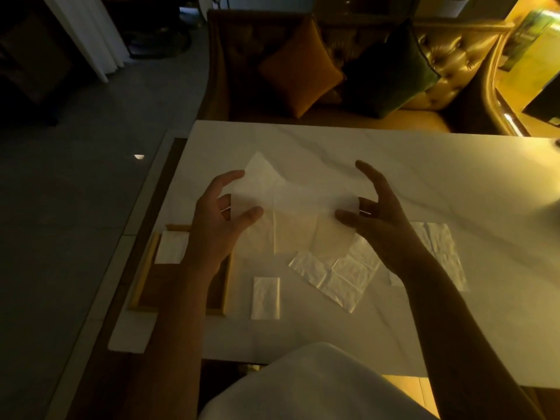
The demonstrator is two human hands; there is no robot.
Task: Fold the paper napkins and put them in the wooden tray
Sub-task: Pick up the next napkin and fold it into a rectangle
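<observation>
Head view: an unfolded paper napkin (291, 195) is held up above a white marble-look table (394, 165), translucent against the light. Its left edge is pinched between thumb and fingers of the left hand (221, 216); its right edge is gripped the same way by the right hand (375, 213), index finger raised clear of the sheet. A ring is seen on each hand.

On the table below the held sheet, a flat open napkin (333, 277) is laid at an angle. A second open napkin (439, 253) is laid just right of it, partly hidden by the right forearm. A folded napkin (265, 297) is laid near the front edge, just right of the wooden tray (142, 277). The tray is set at the table's left front corner, mostly covered by the left forearm; one folded napkin (171, 248) is seen inside it at the far end.

Room: dim, warm yellow light from the right. A tufted gold sofa (454, 56) is placed behind the table, with an orange cushion (300, 68) and a dark green cushion (391, 71) on it. Grey tiled floor (75, 177) is seen at left, with a pale curtain (88, 31) at the far left.
</observation>
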